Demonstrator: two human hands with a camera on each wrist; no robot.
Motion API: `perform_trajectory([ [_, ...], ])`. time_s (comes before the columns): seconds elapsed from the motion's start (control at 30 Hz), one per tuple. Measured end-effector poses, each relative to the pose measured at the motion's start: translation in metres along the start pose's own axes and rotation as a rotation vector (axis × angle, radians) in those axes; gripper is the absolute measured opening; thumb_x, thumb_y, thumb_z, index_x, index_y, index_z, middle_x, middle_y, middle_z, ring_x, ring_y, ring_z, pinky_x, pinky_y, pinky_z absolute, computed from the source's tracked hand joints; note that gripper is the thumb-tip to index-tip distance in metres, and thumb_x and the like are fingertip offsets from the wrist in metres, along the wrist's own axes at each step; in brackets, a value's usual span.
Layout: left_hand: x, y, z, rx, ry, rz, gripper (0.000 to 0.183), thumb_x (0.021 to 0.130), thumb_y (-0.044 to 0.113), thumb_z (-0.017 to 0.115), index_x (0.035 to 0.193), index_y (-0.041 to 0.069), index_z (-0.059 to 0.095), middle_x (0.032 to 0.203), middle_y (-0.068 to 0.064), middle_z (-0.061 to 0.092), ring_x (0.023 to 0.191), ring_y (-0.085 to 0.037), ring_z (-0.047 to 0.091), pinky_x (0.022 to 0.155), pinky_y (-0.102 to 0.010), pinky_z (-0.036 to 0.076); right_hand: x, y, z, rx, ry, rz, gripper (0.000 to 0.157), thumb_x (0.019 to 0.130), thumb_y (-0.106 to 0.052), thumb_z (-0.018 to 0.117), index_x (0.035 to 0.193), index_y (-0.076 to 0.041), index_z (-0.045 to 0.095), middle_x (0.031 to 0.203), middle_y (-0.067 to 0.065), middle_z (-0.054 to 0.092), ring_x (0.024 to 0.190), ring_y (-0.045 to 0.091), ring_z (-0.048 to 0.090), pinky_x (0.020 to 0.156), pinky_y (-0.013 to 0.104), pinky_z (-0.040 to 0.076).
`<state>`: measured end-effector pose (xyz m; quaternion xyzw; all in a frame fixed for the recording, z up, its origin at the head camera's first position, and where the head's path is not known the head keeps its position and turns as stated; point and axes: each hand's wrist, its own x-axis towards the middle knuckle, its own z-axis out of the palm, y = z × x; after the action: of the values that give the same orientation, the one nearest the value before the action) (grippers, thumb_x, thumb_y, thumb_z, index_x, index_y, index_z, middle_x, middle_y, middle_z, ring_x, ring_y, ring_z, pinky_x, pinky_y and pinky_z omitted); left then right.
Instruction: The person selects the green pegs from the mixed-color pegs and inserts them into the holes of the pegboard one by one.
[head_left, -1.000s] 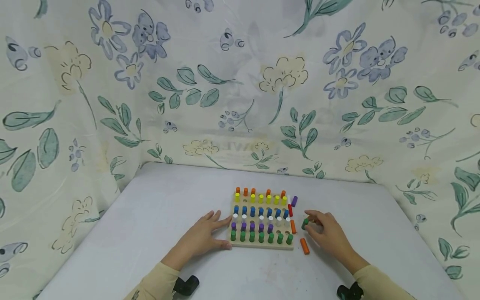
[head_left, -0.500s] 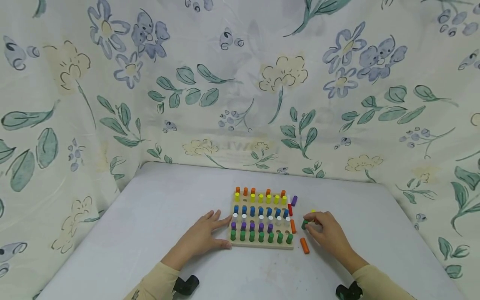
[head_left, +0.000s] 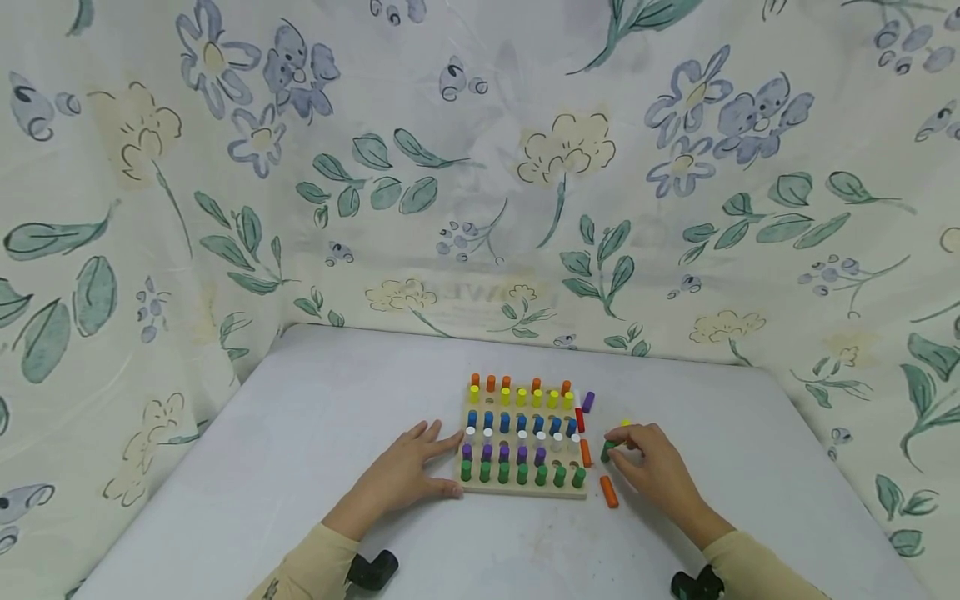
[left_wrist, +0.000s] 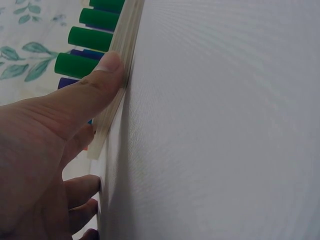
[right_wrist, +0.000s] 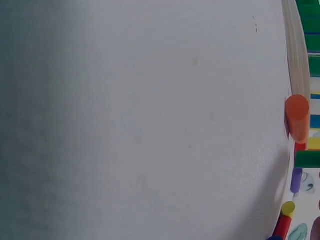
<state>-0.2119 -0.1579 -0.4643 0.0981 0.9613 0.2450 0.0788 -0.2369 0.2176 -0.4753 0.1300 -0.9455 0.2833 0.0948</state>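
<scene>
A light wooden peg board [head_left: 525, 492] holds rows of coloured pegs: orange, yellow, blue, white, purple and green. At its left side is my left hand [head_left: 401, 468], fingers spread, with the thumb at the front left corner. In the left wrist view that thumb [left_wrist: 102, 82] lies against the board's edge [left_wrist: 107, 117] beside the green pegs. My right hand [head_left: 660, 468] pinches a green peg [head_left: 607, 452] between thumb and fingers, just right of the board. The right wrist view shows this green peg [right_wrist: 308, 159] at its right border, with little of the hand.
Along the board's right side lie a purple peg [head_left: 588, 402], a red peg [head_left: 580, 419] and an orange peg [head_left: 586, 452]. Another orange peg [head_left: 609, 492] lies nearer the front. A yellow peg [head_left: 627, 422] shows partly behind my right hand. Floral cloth [head_left: 480, 208] hangs behind the white table [head_left: 360, 375].
My right hand has shifted slightly left with the green peg in its pinch. A yellow peg has come into view behind that hand. The left hand stays put.
</scene>
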Motion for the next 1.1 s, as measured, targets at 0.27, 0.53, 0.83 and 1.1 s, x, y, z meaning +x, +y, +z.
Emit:
perform_trajectory([
  [0.27, 0.000, 0.000, 0.000, 0.004, 0.001, -0.001, 0.086, 0.072, 0.057, 0.085, 0.148, 0.028, 0.056, 0.160, -0.016, 0.039, 0.151, -0.042, 0.026, 0.114, -0.068, 0.029, -0.002, -0.005, 0.001, -0.004, 0.009, -0.042, 0.020, 0.090, -0.012, 0.078, 0.109, -0.014, 0.072, 0.103, -0.005, 0.068, 0.094, 0.012, 0.055, 0.083, 0.036, 0.055],
  [0.53, -0.002, 0.001, -0.002, -0.005, -0.010, -0.010, 0.087, 0.072, 0.057, 0.085, 0.148, 0.028, 0.055, 0.160, -0.016, 0.039, 0.151, -0.043, 0.025, 0.114, -0.068, 0.029, -0.004, -0.009, 0.003, 0.030, 0.013, -0.066, 0.020, 0.089, -0.013, 0.079, 0.108, -0.017, 0.073, 0.100, -0.009, 0.067, 0.092, 0.009, 0.054, 0.081, 0.033, 0.054],
  [0.83, -0.001, 0.000, -0.002, -0.007, -0.008, -0.003, 0.087, 0.072, 0.057, 0.085, 0.148, 0.029, 0.055, 0.160, -0.016, 0.038, 0.151, -0.043, 0.025, 0.113, -0.069, 0.029, -0.003, -0.018, 0.007, 0.066, -0.003, -0.059, 0.021, 0.090, -0.015, 0.079, 0.109, -0.016, 0.073, 0.099, -0.009, 0.066, 0.093, 0.009, 0.054, 0.082, 0.033, 0.054],
  [1.1, 0.000, -0.001, -0.001, 0.000, -0.009, 0.007, 0.086, 0.073, 0.058, 0.084, 0.148, 0.028, 0.056, 0.160, -0.017, 0.039, 0.150, -0.043, 0.026, 0.114, -0.068, 0.030, -0.004, -0.024, 0.010, 0.099, 0.014, -0.115, 0.022, 0.089, -0.014, 0.080, 0.109, -0.017, 0.074, 0.101, -0.013, 0.067, 0.092, 0.008, 0.054, 0.079, 0.029, 0.053],
])
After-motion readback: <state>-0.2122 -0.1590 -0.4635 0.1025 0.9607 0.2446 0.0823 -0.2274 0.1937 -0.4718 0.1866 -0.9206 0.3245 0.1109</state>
